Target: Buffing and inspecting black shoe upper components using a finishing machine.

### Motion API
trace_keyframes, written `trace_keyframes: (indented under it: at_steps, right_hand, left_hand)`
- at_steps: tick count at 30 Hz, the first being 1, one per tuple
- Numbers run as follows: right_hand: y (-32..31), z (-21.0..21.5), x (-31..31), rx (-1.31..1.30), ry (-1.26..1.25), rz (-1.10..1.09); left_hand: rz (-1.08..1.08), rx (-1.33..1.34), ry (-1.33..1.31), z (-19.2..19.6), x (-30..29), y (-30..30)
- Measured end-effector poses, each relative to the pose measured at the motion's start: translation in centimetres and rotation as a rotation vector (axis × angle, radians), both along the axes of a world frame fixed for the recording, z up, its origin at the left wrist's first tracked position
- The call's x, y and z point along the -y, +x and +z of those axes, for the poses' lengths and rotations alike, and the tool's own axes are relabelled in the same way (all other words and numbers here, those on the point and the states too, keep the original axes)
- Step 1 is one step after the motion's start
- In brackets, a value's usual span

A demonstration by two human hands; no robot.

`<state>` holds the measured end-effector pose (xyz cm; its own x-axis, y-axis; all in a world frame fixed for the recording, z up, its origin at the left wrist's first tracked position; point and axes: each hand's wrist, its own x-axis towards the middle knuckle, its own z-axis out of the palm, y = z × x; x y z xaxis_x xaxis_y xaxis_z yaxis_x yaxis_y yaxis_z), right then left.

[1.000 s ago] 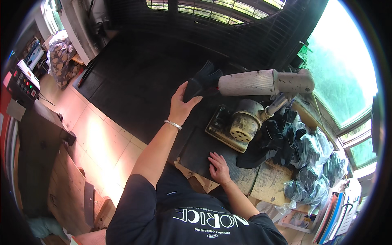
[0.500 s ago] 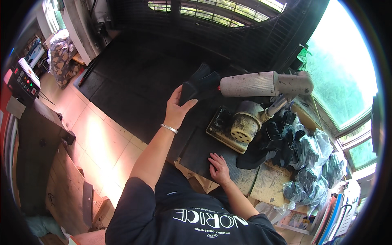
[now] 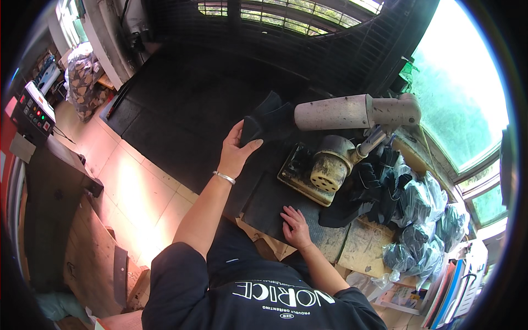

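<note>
My left hand (image 3: 237, 151), a silver bracelet at its wrist, grips a bundle of black flat flexible pieces (image 3: 265, 118) between thumb and fingers. The pieces fan out at the far end, in front of the open end of a thick grey cylinder (image 3: 333, 114) on a jointed arm. Their exact kind I cannot make out against the black work surface (image 3: 181, 93). Resting on the near edge of that surface is my right hand (image 3: 296, 228), its fingers stretched out, holding nothing. Just beyond it stands a stained cream machine (image 3: 330, 169) with a round, perforated end.
Black pieces (image 3: 360, 192) lie heaped right of the machine, beside several clear plastic bags (image 3: 421, 220) of dark items. A window (image 3: 459, 99) is at the right. At the left are a control box with lit buttons (image 3: 34, 113) and a brown bench (image 3: 91, 258).
My left hand has shifted slightly left and nearer, and the far ends of the black pieces have changed their spread. My right hand has stayed in place.
</note>
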<state>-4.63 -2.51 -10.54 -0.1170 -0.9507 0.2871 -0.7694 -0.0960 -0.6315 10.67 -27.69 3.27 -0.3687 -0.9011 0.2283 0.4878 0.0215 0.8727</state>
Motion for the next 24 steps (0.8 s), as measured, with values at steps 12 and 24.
trace_keyframes:
  at_steps: [12,24]
  right_hand:
    - [-0.1,0.1,0.0,0.011,-0.005,0.0]
    - [-0.1,0.1,0.1,0.016,-0.001,0.0]
  left_hand:
    - [0.014,0.06,-0.045,0.5,1.2,-2.9]
    - [0.028,0.142,-0.192,0.5,1.8,-6.1]
